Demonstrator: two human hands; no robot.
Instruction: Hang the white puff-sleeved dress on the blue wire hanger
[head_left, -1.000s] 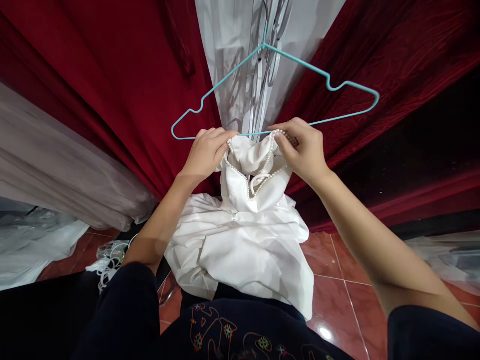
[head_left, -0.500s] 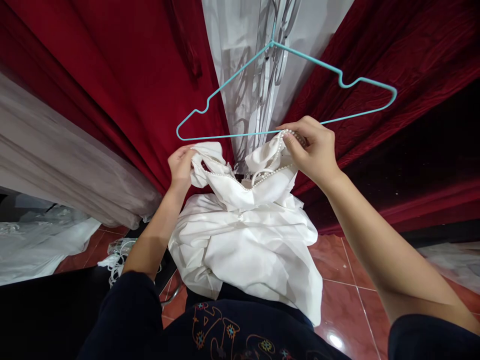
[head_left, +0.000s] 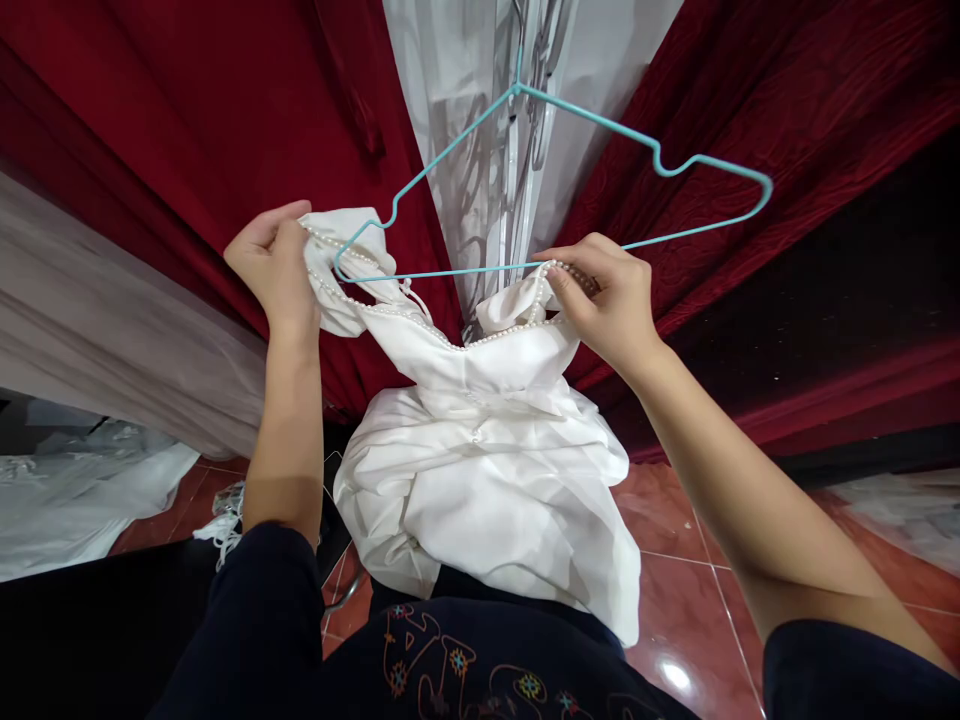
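Note:
A white dress (head_left: pixel 495 480) with pearl-beaded edging lies gathered in front of my body, its bodice raised toward a light blue hanger (head_left: pixel 600 122). My left hand (head_left: pixel 277 265) is closed on the dress's left strap, which is stretched up and out around the hanger's left end. My right hand (head_left: pixel 607 300) pinches the beaded right strap at the hanger's bottom bar. Whether those fingers also grip the bar is hard to tell. The hanger hangs by its hook from above, with the hook's top cut off by the frame.
Red curtains (head_left: pixel 225 130) hang on both sides of a white drape (head_left: pixel 450 110) with more hangers before it. A black surface (head_left: pixel 97 630) is at lower left, near white cords (head_left: pixel 223 530). Pale fabric (head_left: pixel 90 490) lies at far left. Red tiles (head_left: pixel 675 590) cover the floor.
My left hand has moved up and left, drawing the left strap out to the hanger's left end. My right hand keeps its pinch on the right strap.

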